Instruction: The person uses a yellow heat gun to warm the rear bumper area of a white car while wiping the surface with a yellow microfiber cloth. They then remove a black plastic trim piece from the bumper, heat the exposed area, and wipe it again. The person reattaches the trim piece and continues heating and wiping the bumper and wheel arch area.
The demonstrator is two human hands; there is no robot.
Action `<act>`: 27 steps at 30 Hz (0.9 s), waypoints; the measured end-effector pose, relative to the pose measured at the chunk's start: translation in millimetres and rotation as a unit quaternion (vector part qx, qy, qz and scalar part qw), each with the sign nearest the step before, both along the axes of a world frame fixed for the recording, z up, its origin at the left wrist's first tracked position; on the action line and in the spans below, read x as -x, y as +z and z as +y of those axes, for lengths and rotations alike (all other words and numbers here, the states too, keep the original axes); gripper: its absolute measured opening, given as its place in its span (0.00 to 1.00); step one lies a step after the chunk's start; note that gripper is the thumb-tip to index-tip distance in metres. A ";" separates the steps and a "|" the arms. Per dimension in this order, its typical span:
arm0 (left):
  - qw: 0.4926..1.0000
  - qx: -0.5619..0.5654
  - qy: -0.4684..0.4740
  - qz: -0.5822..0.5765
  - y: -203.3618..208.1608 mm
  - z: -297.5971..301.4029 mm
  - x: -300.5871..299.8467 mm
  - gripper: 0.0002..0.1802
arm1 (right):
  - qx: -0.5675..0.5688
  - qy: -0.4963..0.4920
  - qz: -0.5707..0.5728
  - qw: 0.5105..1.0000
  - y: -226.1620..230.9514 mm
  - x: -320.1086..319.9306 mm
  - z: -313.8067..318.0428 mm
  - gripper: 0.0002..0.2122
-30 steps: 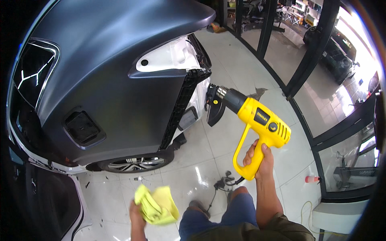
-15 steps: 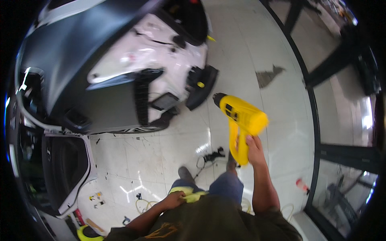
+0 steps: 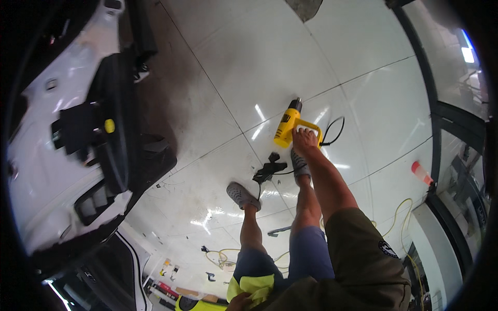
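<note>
R. hand: fingers curled round the grip of the yellow heat gun, my arm stretched out fwd. Gun is low, ahead of my R. shoe, black nozzle pointing away from me, body tilted slightly to the R.; contact w/ the floor can't be confirmed from this angle. Its black cord loops out on the R. side of the grip.

L. hand: at lower edge of view, partly cut off, against my lap. Fingers grasping the yellow-green cloth, bunched over my dk. blue shorts; exact finger posn. can't be told.

Floor, approx. between my feet: black plug-and-cable bundle, near both shoes; L. shoe is grey w/ holes, same as R. Pale yellow hose lies in coils behind L. foot, more of it by the wall on R.

L. side: white car body w/ dk. trim piece carrying a yellow dot; somewhat blurred.

R. side: red-and-white cone, tilted in view, beside the dk. door frame; glass panes beyond.
</note>
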State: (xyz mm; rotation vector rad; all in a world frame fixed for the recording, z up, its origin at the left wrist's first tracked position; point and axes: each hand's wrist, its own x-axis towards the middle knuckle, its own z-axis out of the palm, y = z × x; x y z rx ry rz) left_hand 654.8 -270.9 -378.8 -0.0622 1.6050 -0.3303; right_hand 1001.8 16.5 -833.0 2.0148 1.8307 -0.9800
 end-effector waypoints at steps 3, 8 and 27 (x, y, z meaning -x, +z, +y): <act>0.999 0.023 0.027 0.032 -1.6 -18.4 3.0 0.24 | -0.039 0.027 -0.013 0.999 -54.0 11.8 -5.9 0.12; 1.000 -0.005 0.006 0.020 1.7 40.8 -19.1 0.29 | -0.040 -0.008 0.003 0.999 -75.3 2.7 -9.6 0.12; 0.510 -0.841 0.129 -0.123 315.6 301.0 45.4 0.20 | -0.311 0.087 0.560 0.763 745.4 136.2 86.1 0.16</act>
